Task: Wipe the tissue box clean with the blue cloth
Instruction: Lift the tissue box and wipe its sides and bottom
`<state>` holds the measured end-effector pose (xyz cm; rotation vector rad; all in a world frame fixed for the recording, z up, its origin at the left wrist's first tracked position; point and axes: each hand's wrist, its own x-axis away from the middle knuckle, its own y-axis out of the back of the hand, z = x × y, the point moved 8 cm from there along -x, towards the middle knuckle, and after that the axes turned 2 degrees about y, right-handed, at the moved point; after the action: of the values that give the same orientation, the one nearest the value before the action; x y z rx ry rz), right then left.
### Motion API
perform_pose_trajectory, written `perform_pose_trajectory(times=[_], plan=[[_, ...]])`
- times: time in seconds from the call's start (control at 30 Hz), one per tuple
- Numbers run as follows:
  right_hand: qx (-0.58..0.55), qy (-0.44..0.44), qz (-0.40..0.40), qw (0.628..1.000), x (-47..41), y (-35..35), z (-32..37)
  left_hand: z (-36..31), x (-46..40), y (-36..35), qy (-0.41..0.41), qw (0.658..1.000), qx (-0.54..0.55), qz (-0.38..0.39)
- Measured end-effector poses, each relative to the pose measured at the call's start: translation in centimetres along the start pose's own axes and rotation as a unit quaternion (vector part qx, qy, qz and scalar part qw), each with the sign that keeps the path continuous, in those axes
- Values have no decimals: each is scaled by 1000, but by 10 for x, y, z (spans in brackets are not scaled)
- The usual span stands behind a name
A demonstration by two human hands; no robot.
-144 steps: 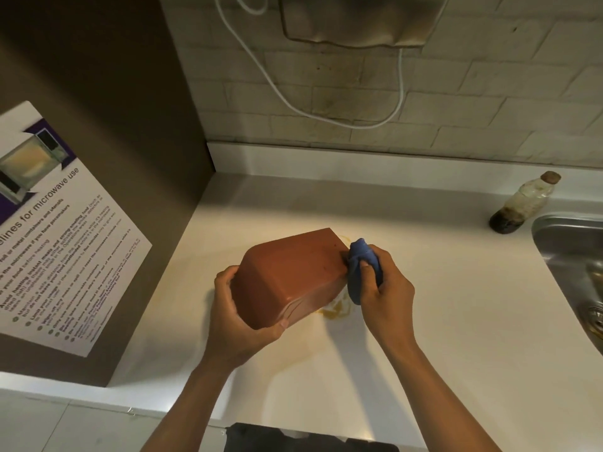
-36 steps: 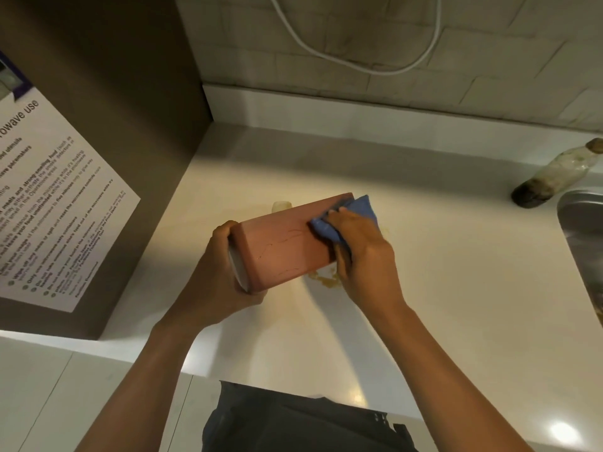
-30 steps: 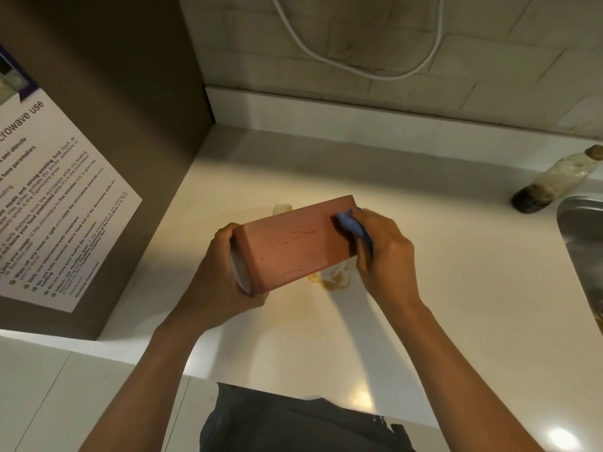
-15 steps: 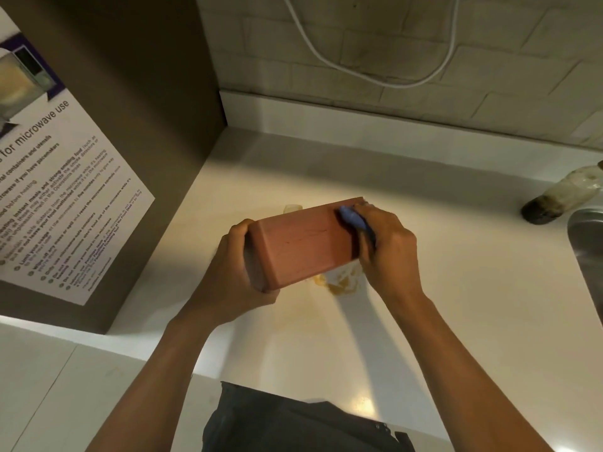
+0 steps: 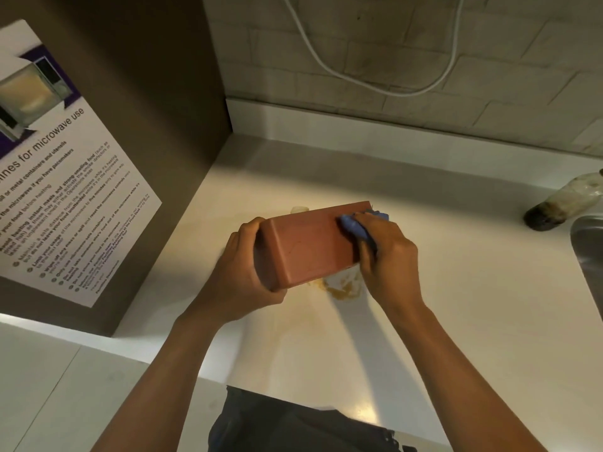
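Head view: left grip (image 5: 239,272) clasps tissue box (image 5: 310,246); right grip (image 5: 388,256) presses blue cloth (image 5: 354,226) on it.

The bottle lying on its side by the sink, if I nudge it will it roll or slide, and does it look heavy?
The grimy clear bottle lies on its side on the smooth white countertop, so a sideways nudge would probably roll it. Dark liquid seems pooled only at its base end, so it is likely light and may roll unevenly. Its stained surface could feel greasy, though that is hard to tell.
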<state>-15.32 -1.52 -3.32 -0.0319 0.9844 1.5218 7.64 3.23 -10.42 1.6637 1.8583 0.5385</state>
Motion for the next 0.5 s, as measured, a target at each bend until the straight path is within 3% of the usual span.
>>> perform_pose_trajectory(times=[0.1,0.23,0.3,0.43,0.5], plan=[[-33,46,10,998,-2,-15,27,3,1,-2,4,1000,-5,12],[8,105,30,994,21,-20,41,15,7,-3,22,1000,10,13],[1,88,33,996,19,-13,33,16,10,-5,25,1000,11,8],[-35,-41,43,998,0,-10,11,11,10,-8,11,1000,5,-1],[-81,-35,30,996,-9,-14,22,5,8,-6,-4,1000,-8,-9]])
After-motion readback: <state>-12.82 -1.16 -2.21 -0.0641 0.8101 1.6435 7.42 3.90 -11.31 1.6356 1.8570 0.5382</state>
